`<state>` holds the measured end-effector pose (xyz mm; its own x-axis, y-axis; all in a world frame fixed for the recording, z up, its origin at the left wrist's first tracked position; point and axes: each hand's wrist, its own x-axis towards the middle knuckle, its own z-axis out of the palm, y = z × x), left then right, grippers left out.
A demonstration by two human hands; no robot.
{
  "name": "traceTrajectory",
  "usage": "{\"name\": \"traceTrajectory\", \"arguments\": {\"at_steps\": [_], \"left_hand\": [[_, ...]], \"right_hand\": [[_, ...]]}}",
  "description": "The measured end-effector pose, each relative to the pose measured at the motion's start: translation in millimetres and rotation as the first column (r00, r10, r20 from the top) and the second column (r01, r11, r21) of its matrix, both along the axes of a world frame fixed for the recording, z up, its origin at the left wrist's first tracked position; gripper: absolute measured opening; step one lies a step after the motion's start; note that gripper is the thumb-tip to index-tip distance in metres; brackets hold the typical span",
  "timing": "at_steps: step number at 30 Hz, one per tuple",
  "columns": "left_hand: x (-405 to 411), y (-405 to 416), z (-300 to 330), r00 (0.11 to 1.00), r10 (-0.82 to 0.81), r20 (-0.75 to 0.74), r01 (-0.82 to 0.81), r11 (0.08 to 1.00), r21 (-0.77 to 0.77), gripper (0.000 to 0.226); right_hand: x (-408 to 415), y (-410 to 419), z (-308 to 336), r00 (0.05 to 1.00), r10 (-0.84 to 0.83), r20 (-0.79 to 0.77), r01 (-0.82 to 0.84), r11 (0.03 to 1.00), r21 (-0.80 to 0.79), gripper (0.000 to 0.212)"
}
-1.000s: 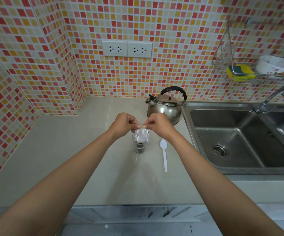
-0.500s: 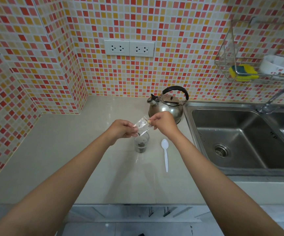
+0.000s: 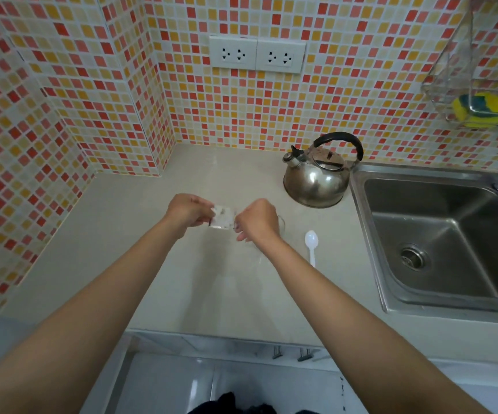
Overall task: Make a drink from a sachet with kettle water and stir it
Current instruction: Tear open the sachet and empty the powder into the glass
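Sachet (image 3: 223, 216), small, pale, speckled, pinched between both hands.

Both arms reach forward. The left hand (image 3: 188, 211) has its fingers curled in a pinch; the right hand (image 3: 256, 220), just right of it, curls likewise.

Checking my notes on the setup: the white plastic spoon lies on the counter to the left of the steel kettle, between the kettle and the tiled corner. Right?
Not quite. The head view shows the white plastic spoon lying on the beige counter in front of the steel kettle, between the hands and the steel sink, not towards the tiled corner.
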<state>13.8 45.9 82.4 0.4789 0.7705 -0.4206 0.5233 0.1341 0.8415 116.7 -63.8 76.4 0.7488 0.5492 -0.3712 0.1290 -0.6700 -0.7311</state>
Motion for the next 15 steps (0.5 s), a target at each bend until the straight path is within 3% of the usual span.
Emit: {"name": "traceTrajectory", "arguments": {"at_steps": [5, 9, 15], "left_hand": [[-11, 7, -42, 0.993, 0.051, -0.109, -0.047, 0.998, 0.043, 0.016], [-4, 10, -66, 0.990, 0.053, -0.130, -0.047, 0.998, 0.052, 0.021], [2, 9, -86, 0.970, 0.016, -0.242, 0.013, 0.993, 0.117, 0.023]], "right_hand": [[-24, 13, -46, 0.990, 0.055, 0.130, -0.038, 0.991, -0.129, 0.022], [-29, 18, -66, 0.992, 0.038, 0.119, -0.016, 0.984, -0.179, 0.009], [-31, 26, -86, 0.975, 0.119, 0.189, -0.067, 0.963, -0.263, 0.014]]}}
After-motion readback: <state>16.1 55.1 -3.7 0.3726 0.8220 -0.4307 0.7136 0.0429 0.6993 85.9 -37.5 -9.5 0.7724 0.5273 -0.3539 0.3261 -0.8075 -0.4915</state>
